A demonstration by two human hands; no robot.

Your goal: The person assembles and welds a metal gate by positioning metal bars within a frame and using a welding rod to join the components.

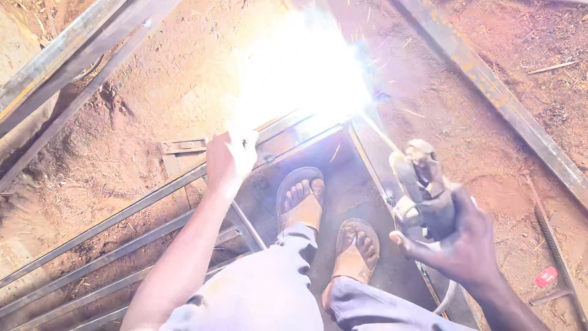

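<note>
Grey trousers and two sandalled feet were seen nearest, planted inside the metal frame laid flat on the red dirt ground. An electrode holder was gripped by the right hand, fingers wrapped tight around its handle, so that the rod was angled up-left into the bright arc at the frame's far corner. A frame bar was steadied by the left hand, fingers closed over it, just near of the glare. Loose steel bars were left well apart at right.

Ground: red-brown dirt is lying bare, scattered with twigs.
Light: hard sunlight is falling across it.
Far left: long steel bars are slanting over the dirt.
</note>
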